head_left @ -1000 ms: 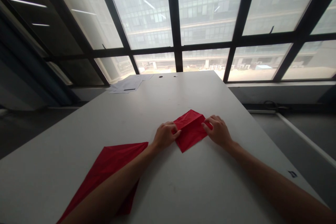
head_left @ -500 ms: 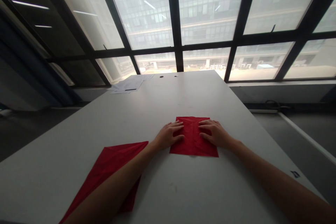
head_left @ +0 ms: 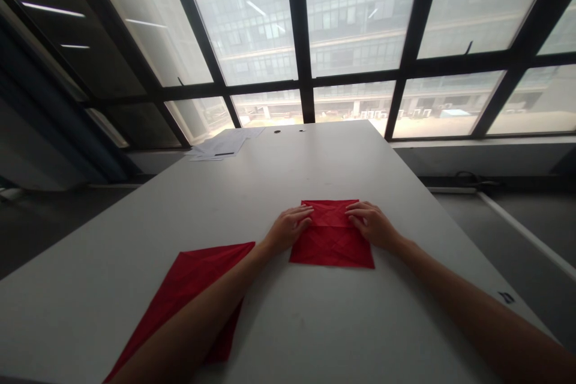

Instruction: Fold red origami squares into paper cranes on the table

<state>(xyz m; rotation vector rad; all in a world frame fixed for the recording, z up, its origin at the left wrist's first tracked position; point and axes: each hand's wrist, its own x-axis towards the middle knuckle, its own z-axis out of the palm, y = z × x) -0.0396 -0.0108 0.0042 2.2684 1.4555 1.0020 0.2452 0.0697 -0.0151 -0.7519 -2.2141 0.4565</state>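
A folded red cloth [head_left: 333, 246] lies on the white table in front of me, a crease running across its middle. My left hand [head_left: 290, 228] is at its left edge, thumb drawn in towards the fingers, pinching the cloth. At the opposite edge, my right hand [head_left: 371, 224] grips it in a similar pinch, fingertips over the upper right part. Under my left forearm is a second, larger red cloth [head_left: 193, 276], spread flat and partly covered by the arm.
The white table [head_left: 337, 162] runs away from me to the windows. Loose papers [head_left: 220, 143] with a dark pen [head_left: 224, 154] on them lie at its far left. A small dark mark [head_left: 506, 297] is near the right edge. A blue curtain [head_left: 54, 90] hangs at left.
Both thumbs have moved in towards the fingers, from lying spread on the cloth to pinching its sides. A crosswise crease now shows in the cloth. The larger cloth stays put.
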